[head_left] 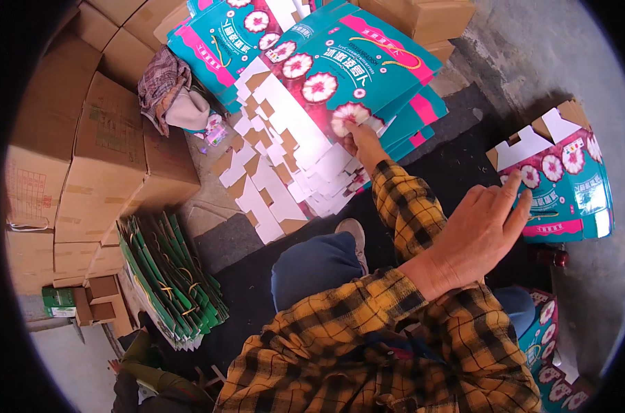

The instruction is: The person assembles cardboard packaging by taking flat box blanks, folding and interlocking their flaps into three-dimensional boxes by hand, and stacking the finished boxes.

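Observation:
A tall pile of flattened teal and pink gift cartons, printed with round slices and fitted with yellow cord handles, lies ahead of me. Their white and brown notched flaps fan out toward the left. My right hand pinches the near edge of a carton in this pile, its fingertips partly hidden. Crossing over my right arm, my left arm reaches to the right. My left hand holds nothing, fingers stretched out. Its fingertips overlap a teal carton with raised white flaps; whether they touch it I cannot tell.
Stacked brown boxes line the left side. Below them stands a bundle of green folded cartons with cord handles. A checked cloth lies by the boxes. More printed cartons are at lower right. Another person's sleeve shows at lower left.

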